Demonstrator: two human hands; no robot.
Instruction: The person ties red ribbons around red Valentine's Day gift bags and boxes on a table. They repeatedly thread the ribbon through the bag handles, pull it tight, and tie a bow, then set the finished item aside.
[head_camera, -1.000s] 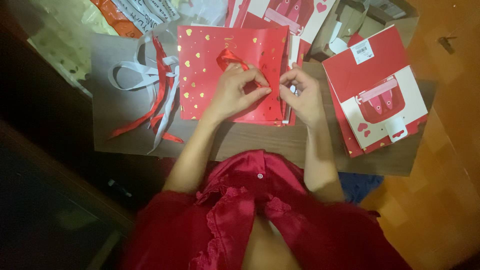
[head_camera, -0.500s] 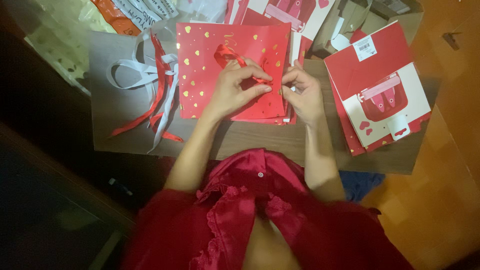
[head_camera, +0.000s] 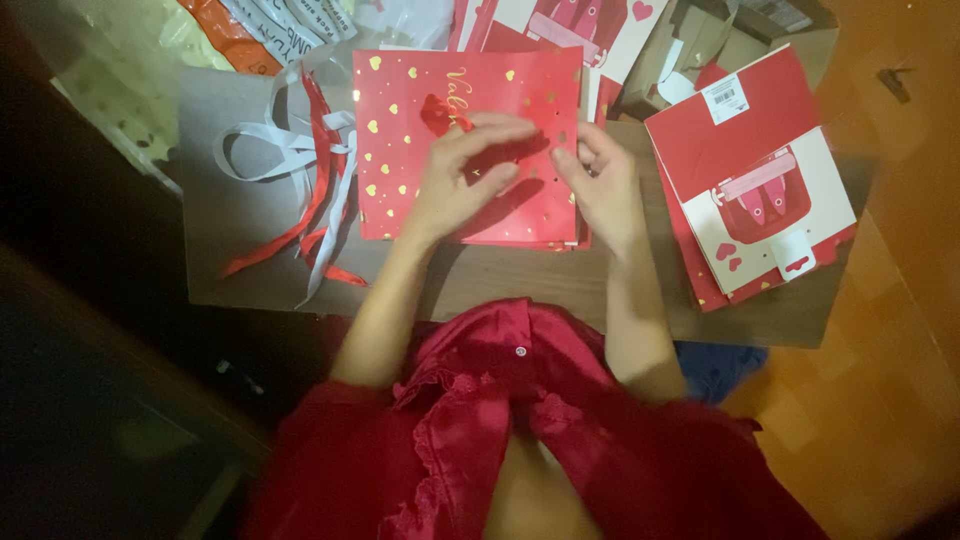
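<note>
Our left hand (head_camera: 462, 178) pinches the red ribbon (head_camera: 440, 110) over the red bag (head_camera: 420, 170) mid-bench; our right hand (head_camera: 598, 180), just right, has fingers loosely curled, holding nothing we can see.

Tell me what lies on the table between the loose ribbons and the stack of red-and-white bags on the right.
In the head view, the flat red bag with gold hearts lies between the loose ribbons and the red-and-white bags, with the left hand and right hand resting on it.
</note>
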